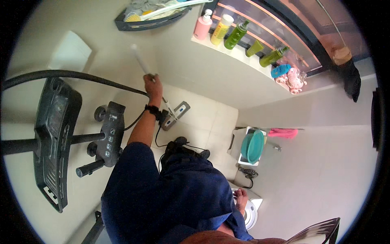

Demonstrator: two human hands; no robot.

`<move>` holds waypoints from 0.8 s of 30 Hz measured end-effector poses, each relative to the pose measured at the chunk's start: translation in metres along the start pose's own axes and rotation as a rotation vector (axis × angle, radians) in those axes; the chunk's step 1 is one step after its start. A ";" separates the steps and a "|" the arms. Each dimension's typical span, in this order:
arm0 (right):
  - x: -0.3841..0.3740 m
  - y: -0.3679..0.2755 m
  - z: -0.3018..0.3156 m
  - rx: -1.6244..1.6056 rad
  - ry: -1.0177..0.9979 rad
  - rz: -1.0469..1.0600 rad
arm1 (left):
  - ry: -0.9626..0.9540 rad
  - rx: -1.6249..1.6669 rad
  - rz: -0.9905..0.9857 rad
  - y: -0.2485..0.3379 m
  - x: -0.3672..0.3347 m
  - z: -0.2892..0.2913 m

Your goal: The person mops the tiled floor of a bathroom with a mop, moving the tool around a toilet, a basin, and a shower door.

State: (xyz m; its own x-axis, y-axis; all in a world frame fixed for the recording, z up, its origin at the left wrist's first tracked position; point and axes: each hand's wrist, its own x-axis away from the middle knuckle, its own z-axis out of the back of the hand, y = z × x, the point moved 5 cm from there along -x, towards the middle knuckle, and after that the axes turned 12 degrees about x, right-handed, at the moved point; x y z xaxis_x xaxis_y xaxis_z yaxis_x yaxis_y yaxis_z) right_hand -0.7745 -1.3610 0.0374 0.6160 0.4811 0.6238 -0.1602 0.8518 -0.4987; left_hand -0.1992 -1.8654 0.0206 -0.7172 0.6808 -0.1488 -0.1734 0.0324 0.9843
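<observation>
My left hand (153, 86) is closed around the pole of a flat mop, reaching forward with a black watch on the wrist. The pole's pale upper end (140, 59) slants up past my fist toward the wall. Its lower part runs down to a grey-brown mop head (175, 116) lying on the tiled floor beyond my feet. My right hand (241, 198) hangs low at my right side, over a white toilet (251, 215). Its fingers are loosely bent and nothing shows in them.
On my left, a black shower unit (110, 136) and black shelf (57, 142) jut out, with a black hose (77, 74) arching across. Bottles (235, 35) line the window sill ahead. A corner shelf (152, 21) holds brushes. At right sits a teal basin (252, 147) beside a pink cloth (283, 133).
</observation>
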 end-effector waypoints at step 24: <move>0.112 -0.191 -0.019 1.260 -0.057 0.501 | -1.933 -0.296 -0.158 -0.084 0.422 -0.058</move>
State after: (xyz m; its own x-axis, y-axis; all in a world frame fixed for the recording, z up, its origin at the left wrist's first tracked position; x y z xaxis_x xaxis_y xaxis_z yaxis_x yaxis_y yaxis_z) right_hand -0.6599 -1.4731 0.1911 0.2563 0.7746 0.5782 -0.9657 0.1793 0.1878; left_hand -0.5263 -1.6239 -0.1305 0.8543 0.4452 0.2684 -0.3870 0.2000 0.9001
